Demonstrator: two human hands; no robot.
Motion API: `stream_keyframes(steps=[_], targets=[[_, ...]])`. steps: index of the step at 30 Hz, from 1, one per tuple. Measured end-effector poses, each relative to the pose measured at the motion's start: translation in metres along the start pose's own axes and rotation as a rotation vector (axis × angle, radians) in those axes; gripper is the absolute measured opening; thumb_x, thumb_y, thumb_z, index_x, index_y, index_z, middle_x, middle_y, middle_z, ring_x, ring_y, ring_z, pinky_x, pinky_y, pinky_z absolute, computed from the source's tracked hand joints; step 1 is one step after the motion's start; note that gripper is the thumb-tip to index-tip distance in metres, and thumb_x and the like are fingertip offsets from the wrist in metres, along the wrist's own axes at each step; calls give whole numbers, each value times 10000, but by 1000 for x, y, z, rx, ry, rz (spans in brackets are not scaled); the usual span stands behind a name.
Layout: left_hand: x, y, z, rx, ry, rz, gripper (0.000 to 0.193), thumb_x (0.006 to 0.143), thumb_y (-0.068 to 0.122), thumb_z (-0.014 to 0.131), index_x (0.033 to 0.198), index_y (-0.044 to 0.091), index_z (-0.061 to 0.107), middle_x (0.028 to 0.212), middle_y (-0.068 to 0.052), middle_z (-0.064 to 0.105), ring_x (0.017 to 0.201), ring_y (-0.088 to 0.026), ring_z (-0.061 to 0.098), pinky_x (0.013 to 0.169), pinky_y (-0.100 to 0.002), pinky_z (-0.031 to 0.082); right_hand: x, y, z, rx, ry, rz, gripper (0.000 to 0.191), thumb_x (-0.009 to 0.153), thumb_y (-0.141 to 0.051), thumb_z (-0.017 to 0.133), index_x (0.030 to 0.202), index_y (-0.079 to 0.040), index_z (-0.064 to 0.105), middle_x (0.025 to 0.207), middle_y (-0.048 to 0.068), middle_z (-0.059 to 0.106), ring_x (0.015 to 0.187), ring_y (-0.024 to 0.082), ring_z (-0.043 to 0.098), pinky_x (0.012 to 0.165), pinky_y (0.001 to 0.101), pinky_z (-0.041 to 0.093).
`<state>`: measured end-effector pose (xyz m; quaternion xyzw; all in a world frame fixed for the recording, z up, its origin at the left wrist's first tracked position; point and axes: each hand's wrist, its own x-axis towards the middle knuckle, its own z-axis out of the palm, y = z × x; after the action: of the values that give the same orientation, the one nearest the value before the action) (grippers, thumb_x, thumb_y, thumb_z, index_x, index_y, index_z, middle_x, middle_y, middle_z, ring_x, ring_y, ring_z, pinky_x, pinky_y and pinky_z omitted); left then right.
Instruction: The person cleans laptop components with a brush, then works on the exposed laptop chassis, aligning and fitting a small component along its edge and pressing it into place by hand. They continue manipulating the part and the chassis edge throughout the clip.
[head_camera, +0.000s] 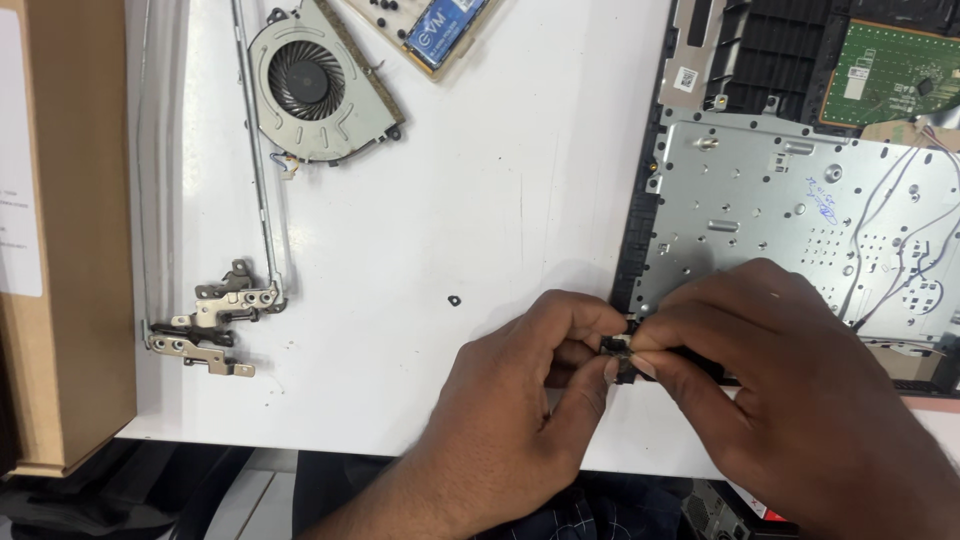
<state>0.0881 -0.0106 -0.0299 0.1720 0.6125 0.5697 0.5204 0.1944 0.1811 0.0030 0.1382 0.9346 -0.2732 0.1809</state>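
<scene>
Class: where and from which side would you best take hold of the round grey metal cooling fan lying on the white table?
Probably grip the grey metal cooling fan by its flat outer casing edges, coming from above, since it lies flat and its open centre exposes blades. Both hands are busy elsewhere.

Left hand (520, 390) and right hand (790, 390) pinch a small black part (617, 347).

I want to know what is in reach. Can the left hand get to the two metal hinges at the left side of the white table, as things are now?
Probably yes. Bare table lies between the left hand and the hinges, but its fingers now pinch a small black part together with the right hand.
</scene>
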Motion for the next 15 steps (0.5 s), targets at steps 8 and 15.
stream_keyframes(steps=[8, 15], targets=[[-4, -1, -6, -60, -43, 4, 271, 984, 47, 598, 1250, 2, 593, 1043, -123, 732, 993, -168, 782, 915, -304, 670, -12, 15, -3, -5, -156, 70, 203, 868, -342, 795, 1008, -199, 760, 1033, -27, 631, 1017, 174, 607, 810, 366, 521], [-3, -1, -8, -51, -58, 14, 326, 938, 19, 602, 1263, -12, 598, 1004, -135, 738, 957, -178, 785, 903, -304, 666, -10, 13, -6, 44, -165, 97, 184, 879, -320, 782, 1007, -190, 759, 1032, -24, 629, 1016, 163, 606, 804, 354, 513]])
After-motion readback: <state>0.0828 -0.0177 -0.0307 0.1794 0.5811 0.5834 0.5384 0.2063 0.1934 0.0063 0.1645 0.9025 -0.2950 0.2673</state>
